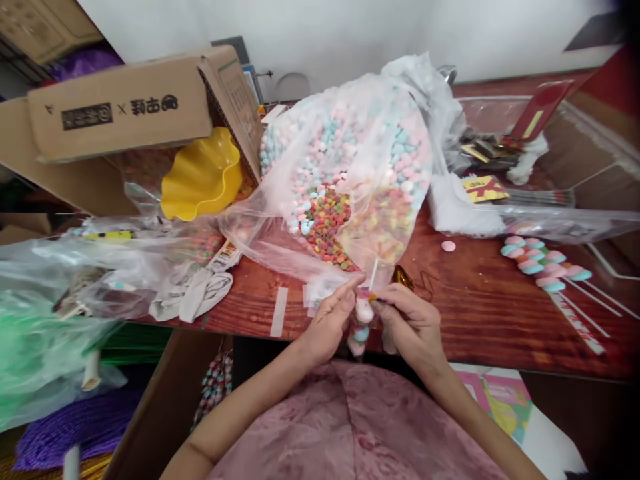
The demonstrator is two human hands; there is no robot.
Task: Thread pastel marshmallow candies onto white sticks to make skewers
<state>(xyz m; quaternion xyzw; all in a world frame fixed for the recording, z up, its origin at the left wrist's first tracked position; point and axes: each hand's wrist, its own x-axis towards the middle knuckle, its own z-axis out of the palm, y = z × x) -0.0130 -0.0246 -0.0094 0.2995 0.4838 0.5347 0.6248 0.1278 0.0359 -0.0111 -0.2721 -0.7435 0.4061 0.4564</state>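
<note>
A marshmallow skewer in a clear wrapper hangs between my hands at the table's front edge. Its candies are pink, white and blue, and its white stick points up and away from me. My left hand is closed around the wrapper's neck at the base of the stick. At the same spot my right hand pinches a thin golden strip, which looks like a twist tie. The fingers partly hide the strip and the gathered wrapper. Just beyond my right hand lies a shiny golden bundle.
A large clear bag of pastel marshmallows and small colourful gummies fills the table's middle. Left stand a cardboard box and a yellow wavy bowl. Several finished skewers and a loose pink marshmallow lie right. A grey cloth is left.
</note>
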